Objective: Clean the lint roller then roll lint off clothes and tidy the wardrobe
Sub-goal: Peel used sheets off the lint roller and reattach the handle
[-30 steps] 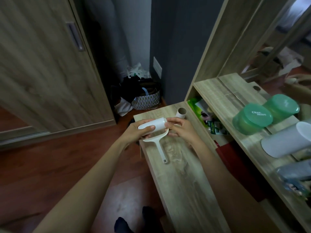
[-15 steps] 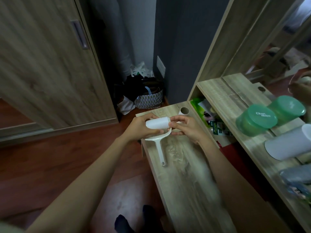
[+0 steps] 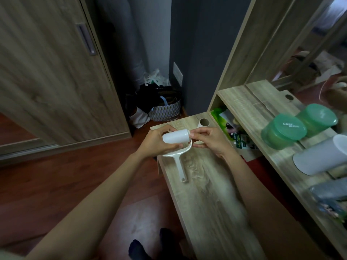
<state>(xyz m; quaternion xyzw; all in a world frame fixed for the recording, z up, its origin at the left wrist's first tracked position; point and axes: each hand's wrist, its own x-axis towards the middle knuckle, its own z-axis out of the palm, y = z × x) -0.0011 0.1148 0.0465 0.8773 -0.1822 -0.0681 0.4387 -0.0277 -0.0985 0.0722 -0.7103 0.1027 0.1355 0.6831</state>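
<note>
Well, one roller (image 3: 176,138) is up over the bench (image 3: 206,194), in two hands. The left hand (image 3: 155,142) wraps round its white roll. The right hand (image 3: 212,140) pinches the roll's end. One tube (image 3: 203,123) stands behind.

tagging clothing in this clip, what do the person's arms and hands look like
The left hand and right hand are bare: no gloves, rings or watch in view. The left forearm and right forearm carry no sleeves. A pale patch at the lower left corner might be a sleeve; too blurred to tell.
</note>
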